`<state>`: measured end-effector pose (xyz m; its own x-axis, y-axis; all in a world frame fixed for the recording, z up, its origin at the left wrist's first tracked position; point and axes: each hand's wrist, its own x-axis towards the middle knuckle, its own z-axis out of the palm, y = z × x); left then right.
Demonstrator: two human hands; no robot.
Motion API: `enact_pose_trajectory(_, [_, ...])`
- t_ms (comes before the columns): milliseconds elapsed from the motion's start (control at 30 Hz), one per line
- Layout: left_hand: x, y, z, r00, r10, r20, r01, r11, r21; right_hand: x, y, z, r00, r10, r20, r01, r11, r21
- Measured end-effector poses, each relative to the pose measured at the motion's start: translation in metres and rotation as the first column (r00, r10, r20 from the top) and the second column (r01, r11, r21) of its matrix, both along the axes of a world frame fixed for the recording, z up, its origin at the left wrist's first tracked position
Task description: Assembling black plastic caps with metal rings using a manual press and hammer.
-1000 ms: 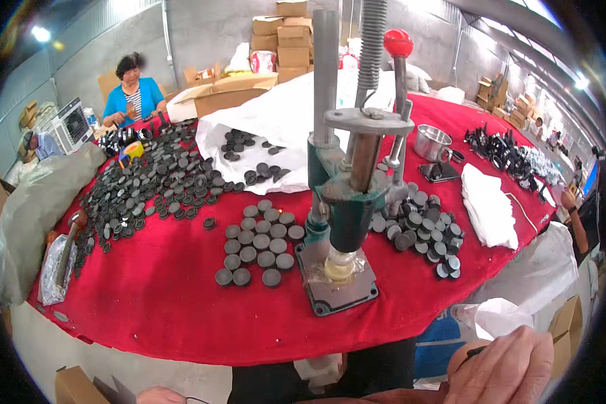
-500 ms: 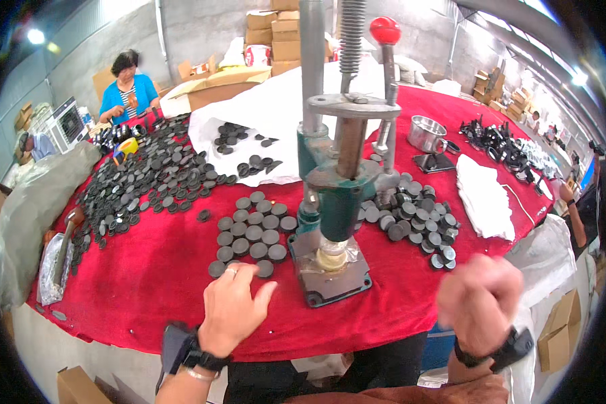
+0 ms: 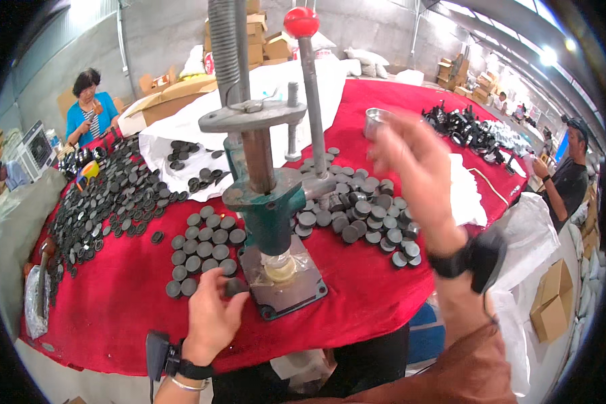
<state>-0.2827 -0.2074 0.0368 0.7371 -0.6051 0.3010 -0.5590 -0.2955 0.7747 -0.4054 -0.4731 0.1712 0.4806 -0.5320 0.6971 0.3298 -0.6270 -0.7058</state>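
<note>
My left hand (image 3: 212, 315) is at the near edge of a cluster of dark round caps, its thumb and fingers closed on one black cap (image 3: 235, 287) just left of the press base. The green hand press (image 3: 268, 222) stands in front of me, with a pale yellow die (image 3: 279, 268) on its metal base plate (image 3: 286, 294). My right hand (image 3: 414, 161) is raised to the right of the press lever, fingers stretched out and blurred, nothing visible in them. The lever's red knob (image 3: 301, 23) is up, apart from that hand. Behind the fingers a steel cup (image 3: 374, 121) is partly hidden.
Loose caps (image 3: 363, 215) are heaped right of the press; a larger spread (image 3: 114, 209) covers the table's left. Black parts (image 3: 464, 135) and a white cloth (image 3: 466, 192) lie at right on the red tablecloth (image 3: 128, 303). One person sits far left, another at right.
My right hand has risen from the table's near edge toward the lever. My left hand has closed on a cap. The whole view has shifted, so the press appears further left.
</note>
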Motion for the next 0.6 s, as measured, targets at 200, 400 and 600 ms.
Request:
enact_pose_trajectory(200, [-0.005,-0.049,-0.005,0.99,-0.096,-0.106,0.086,0.991,-0.1,0.066,-0.003,0.085,0.995,-0.099,0.024,0.102,0.955,-0.279])
enact_pose_trajectory(400, [0.0,-0.067,-0.006,0.992,-0.118,-0.054,0.114,0.992,-0.06,0.101,0.001,0.107,0.954,-0.3,0.0,0.261,0.83,-0.492])
enact_pose_trajectory(600, [0.003,-0.063,-0.018,0.993,-0.112,-0.037,0.103,0.977,-0.185,0.095,0.018,0.113,0.973,-0.229,0.013,0.213,0.882,-0.419])
